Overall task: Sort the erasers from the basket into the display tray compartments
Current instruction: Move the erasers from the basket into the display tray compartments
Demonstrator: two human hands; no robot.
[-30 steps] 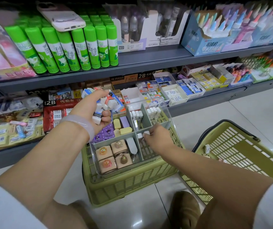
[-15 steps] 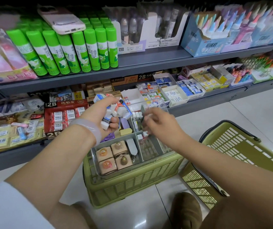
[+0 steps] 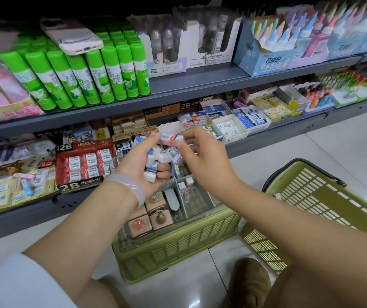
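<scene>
My left hand [image 3: 139,161] grips a bunch of several small white erasers [image 3: 159,155] in blue and red sleeves above the clear display tray [image 3: 200,203]. My right hand [image 3: 202,156] pinches one red-sleeved eraser [image 3: 171,137] at the top of that bunch. The tray rests on an upturned green basket [image 3: 178,247]. In its near compartments lie square brown erasers [image 3: 149,215], and a few small erasers [image 3: 186,184] stand in the middle compartment. My hands hide the tray's far compartments.
A second green basket [image 3: 324,201] lies tilted on the floor at right. Grey shelves [image 3: 200,84] behind hold green glue sticks [image 3: 84,76], a phone [image 3: 71,37], a red 2B eraser box [image 3: 82,165] and several eraser cartons. My shoe [image 3: 251,283] is near the bottom.
My right hand rose from the tray's middle compartment to the bunch in my left hand and now pinches one eraser. My left hand lifted slightly.
</scene>
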